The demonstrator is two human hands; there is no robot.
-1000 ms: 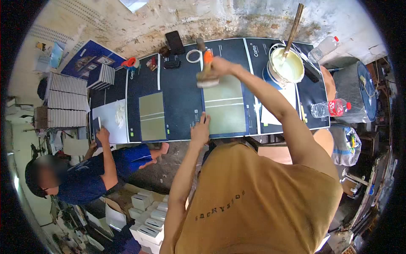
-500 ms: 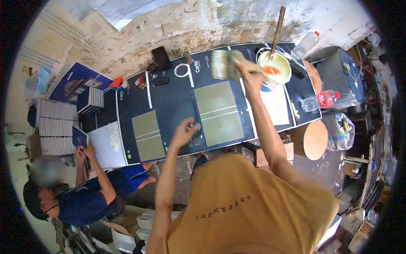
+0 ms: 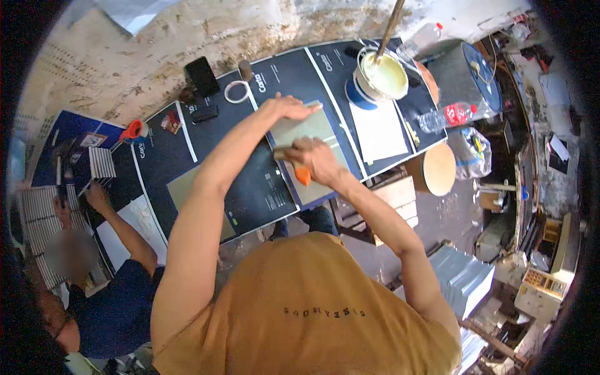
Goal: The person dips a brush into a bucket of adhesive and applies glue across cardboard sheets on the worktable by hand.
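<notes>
A book cover (image 3: pixel 320 128) of grey-green boards on a dark blue sheet lies on the black table in front of me. My left hand (image 3: pixel 294 107) rests at its far edge, fingers stretched out, beside a pale blue strip of that edge. My right hand (image 3: pixel 319 159) is closed around a wide brush (image 3: pixel 285 154) over the cover's near left part. The brush's orange handle end (image 3: pixel 302 175) pokes out below the fist. A second cover (image 3: pixel 181 187) lies to the left, partly hidden behind my left forearm.
A bucket of cream paste (image 3: pixel 384 78) with a stick in it stands at the back right, near white paper (image 3: pixel 378 134) and a plastic bottle (image 3: pixel 447 117). A roll of tape (image 3: pixel 237 92) lies at the back. To the left, another person's hand (image 3: pixel 97 197) is near stacked books (image 3: pixel 40 219).
My right hand has brought the brush from beside the bucket down onto the cover. My left hand has moved up to the cover's far edge. The camera view has shifted.
</notes>
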